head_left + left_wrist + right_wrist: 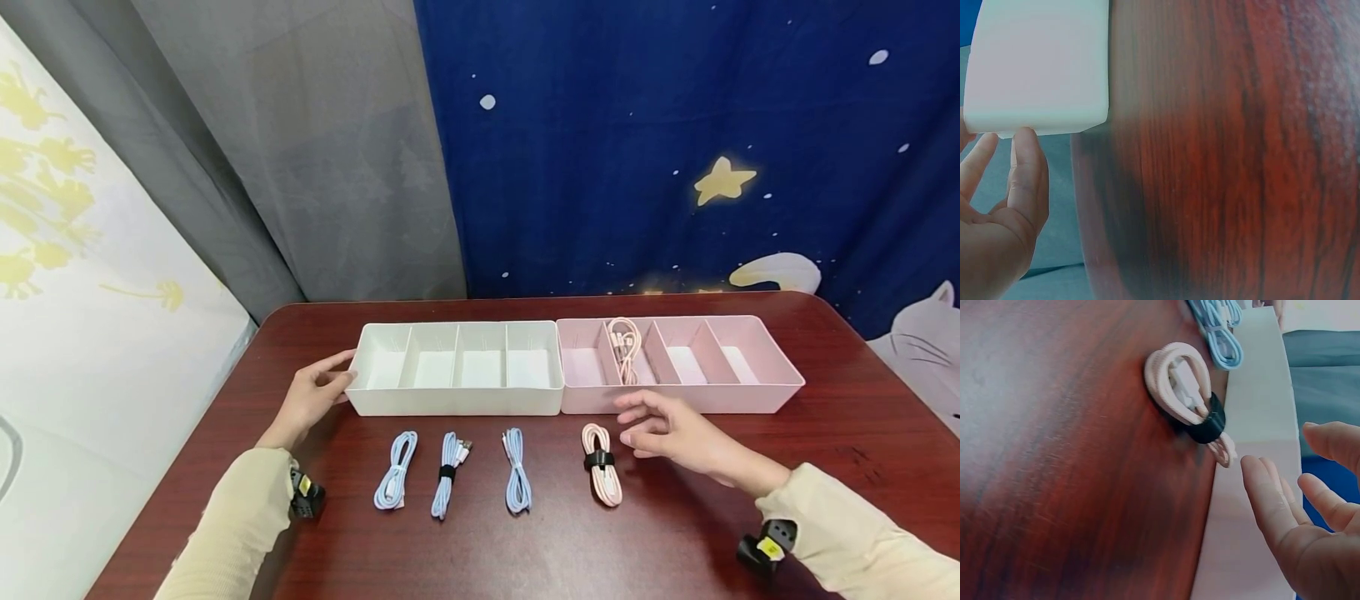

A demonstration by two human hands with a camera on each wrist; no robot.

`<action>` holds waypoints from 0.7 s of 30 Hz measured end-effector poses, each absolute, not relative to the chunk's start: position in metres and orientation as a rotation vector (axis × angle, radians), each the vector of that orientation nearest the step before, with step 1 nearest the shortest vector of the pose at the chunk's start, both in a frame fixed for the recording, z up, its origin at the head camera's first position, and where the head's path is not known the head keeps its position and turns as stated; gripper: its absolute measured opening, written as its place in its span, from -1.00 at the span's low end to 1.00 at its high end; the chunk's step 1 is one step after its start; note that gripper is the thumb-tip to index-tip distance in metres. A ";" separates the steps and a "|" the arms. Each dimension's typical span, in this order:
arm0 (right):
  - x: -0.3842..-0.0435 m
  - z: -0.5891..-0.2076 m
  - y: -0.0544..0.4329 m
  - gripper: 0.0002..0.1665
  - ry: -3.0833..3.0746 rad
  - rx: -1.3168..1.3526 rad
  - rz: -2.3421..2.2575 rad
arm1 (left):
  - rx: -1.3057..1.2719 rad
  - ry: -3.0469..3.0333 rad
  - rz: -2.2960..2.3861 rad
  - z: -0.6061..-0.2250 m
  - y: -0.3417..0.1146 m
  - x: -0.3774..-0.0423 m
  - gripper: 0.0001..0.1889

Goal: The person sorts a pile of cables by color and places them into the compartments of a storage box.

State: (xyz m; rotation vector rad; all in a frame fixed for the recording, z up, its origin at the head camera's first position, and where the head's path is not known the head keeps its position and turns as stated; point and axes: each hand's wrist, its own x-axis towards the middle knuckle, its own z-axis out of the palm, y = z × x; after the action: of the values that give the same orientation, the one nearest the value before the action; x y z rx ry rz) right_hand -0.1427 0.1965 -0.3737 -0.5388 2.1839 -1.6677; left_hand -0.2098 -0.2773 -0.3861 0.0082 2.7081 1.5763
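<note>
My left hand [309, 398] touches the left end of a white divided box [457, 402] with its fingertips. In the left wrist view those fingers [1025, 169] rest against the box's end wall. My right hand [675, 429] hovers with loosely bent fingers in front of a pink divided box [682, 400], holding nothing. Just left of it lies a coiled pink cable [602, 479] with a black strap, apart from the fingers. Another coiled pink cable [625, 350] sits in the pink box's second compartment from the left.
Three coiled light-blue cables lie in front of the white box: a left one [395, 471], a middle one with a black strap [442, 485] and a right one [517, 475]. The boxes stand end to end on the dark red wooden table [525, 558]. Curtains [637, 150] hang behind.
</note>
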 end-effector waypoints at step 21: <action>-0.138 -0.397 0.189 -0.45 2.147 -0.458 -1.685 | 0.020 2.705 1.587 -0.386 -0.277 -0.210 -0.54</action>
State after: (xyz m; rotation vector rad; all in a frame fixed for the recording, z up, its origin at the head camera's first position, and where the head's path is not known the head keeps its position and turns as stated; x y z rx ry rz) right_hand -0.1380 0.1895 -0.3975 -0.4582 2.1472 -1.6852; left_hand -0.2100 -0.2772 -0.3859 0.0199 2.7050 1.5866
